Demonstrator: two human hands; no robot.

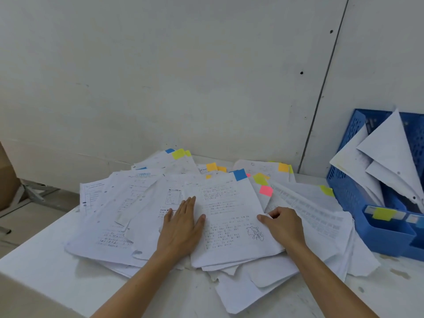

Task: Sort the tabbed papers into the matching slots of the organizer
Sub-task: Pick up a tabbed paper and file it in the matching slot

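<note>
Table (43, 281): left hand (181, 228) flat on papers (107, 216), right hand (284, 226) pinches sheet (229, 203).

left sheet (137, 180) heading: "PROVE", blurred | other print: unreadable

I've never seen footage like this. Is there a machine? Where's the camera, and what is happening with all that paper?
No machine here: a person works with bare hands, and the one picture comes from a camera worn on their head, looking down. A messy pile of papers with coloured tabs covers the white table. The left hand lies flat on it. The right hand seems to pinch the edge of the top sheet, which carries a blue tab. At the right stands a blue organizer holding some sheets, with a yellow label in front.
</note>
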